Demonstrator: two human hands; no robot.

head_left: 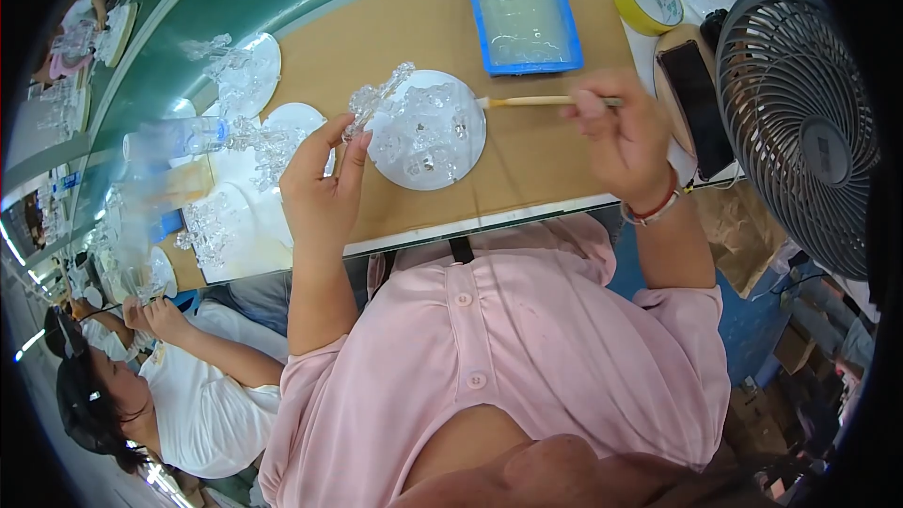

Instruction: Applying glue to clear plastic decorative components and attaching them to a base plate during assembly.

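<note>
Between the thumb and fingers of my left hand (pixel 324 174) is a clear plastic piece (pixel 384 87), tilted over the left edge of a round white plate (pixel 476 146). More clear plastic pieces (pixel 428 127) lie heaped on that plate. My right hand (pixel 623 136) is closed around the handle of a thin brush (pixel 529 103) with a pale wooden handle. The brush lies nearly level, its tip by the plate's right rim; whether it touches cannot be made out. Beyond the plate stands a blue-rimmed tray (pixel 536 68) with a pale, shiny content.
Brown cardboard (pixel 376 28) covers the worktop. A yellow tape roll (pixel 632 7), a dark phone (pixel 696 99) and a grey fan (pixel 823 146) stand at the right. Further white plates (pixel 268 66) with clear pieces are at the left, where a co-worker (pixel 202 395) sits.
</note>
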